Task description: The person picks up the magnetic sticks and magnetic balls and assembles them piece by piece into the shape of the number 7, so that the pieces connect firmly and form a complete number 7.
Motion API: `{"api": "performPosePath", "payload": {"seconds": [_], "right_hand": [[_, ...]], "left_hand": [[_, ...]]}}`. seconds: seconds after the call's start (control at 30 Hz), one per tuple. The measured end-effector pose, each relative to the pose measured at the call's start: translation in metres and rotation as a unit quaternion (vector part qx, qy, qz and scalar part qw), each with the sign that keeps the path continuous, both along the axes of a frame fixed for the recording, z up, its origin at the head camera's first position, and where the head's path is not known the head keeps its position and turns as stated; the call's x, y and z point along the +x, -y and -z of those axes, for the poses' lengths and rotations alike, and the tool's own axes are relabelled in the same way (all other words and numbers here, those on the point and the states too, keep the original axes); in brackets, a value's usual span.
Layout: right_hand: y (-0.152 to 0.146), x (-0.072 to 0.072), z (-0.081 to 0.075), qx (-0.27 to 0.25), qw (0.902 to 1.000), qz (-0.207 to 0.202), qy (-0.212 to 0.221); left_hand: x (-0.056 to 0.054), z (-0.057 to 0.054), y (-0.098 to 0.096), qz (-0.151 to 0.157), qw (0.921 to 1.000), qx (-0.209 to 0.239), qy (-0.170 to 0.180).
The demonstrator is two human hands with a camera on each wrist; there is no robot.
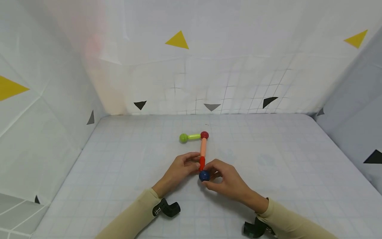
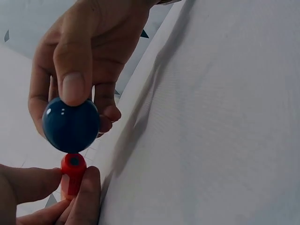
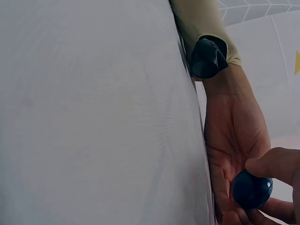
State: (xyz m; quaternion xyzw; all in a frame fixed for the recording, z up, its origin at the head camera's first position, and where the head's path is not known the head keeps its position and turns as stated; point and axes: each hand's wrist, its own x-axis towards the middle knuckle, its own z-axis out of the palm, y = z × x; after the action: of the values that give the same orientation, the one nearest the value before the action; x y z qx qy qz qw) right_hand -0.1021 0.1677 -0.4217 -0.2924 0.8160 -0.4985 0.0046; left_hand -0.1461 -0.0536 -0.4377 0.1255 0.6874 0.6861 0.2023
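Note:
My left hand (image 1: 178, 168) pinches a short red rod (image 1: 202, 162), whose dark round end tip shows in the left wrist view. My right hand (image 1: 228, 179) holds a glossy dark blue ball (image 1: 204, 176) between thumb and fingers, right at the near end of that rod. Whether ball and rod touch is hard to tell. Beyond the red rod, in line with it, lies a peach rod (image 1: 203, 147). A dark red ball (image 1: 204, 135) sits at its far end. From there a yellow-green rod (image 1: 194, 136) runs left to a green ball (image 1: 183, 138).
All pieces lie on a white gridded tabletop (image 1: 283, 172). White sheet walls (image 1: 155, 76) with yellow, black and grey triangles rise at the back and sides. Black wrist cameras (image 1: 170, 209) are strapped at both sleeves, close to the table.

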Motion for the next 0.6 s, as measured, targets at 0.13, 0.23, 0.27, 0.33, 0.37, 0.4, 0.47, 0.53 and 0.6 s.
{"api": "performPosePath", "payload": {"seconds": [0.13, 0.23, 0.27, 0.33, 0.37, 0.4, 0.47, 0.53, 0.6], "right_hand": [[0.0025, 0.0008, -0.0005, 0.003, 0.9999, 0.008, 0.009], [0.0037, 0.0015, 0.0006, 0.003, 0.9999, 0.010, 0.011], [0.0040, 0.0017, 0.0010, 0.003, 0.9999, 0.011, 0.008], [0.0041, 0.0016, 0.0020, 0.005, 0.9999, 0.012, 0.002], [0.0042, 0.0016, 0.0024, 0.005, 0.9999, 0.013, -0.003], [0.0043, 0.0016, 0.0027, 0.005, 0.9999, 0.014, -0.006], [0.0050, 0.0013, 0.0033, 0.004, 0.9998, 0.016, -0.012], [0.0057, 0.0011, 0.0034, 0.004, 0.9997, 0.020, -0.011], [0.0064, 0.0008, 0.0038, 0.006, 0.9997, 0.024, -0.006]], "left_hand": [[-0.0005, 0.0005, -0.0004, -0.002, 1.0000, -0.001, 0.003], [-0.0004, 0.0010, -0.0004, -0.004, 1.0000, -0.006, 0.004], [-0.0004, 0.0011, -0.0004, -0.003, 1.0000, -0.008, 0.003], [-0.0003, 0.0011, -0.0006, -0.004, 0.9999, -0.011, 0.004], [-0.0001, 0.0008, -0.0006, -0.004, 0.9999, -0.011, 0.003], [0.0000, 0.0005, -0.0007, -0.003, 0.9999, -0.011, 0.002], [-0.0002, 0.0004, -0.0006, -0.003, 0.9999, -0.011, 0.001], [-0.0001, 0.0000, -0.0004, -0.002, 1.0000, -0.009, -0.001], [-0.0003, -0.0003, 0.0000, -0.001, 0.9999, -0.012, -0.003]]}}
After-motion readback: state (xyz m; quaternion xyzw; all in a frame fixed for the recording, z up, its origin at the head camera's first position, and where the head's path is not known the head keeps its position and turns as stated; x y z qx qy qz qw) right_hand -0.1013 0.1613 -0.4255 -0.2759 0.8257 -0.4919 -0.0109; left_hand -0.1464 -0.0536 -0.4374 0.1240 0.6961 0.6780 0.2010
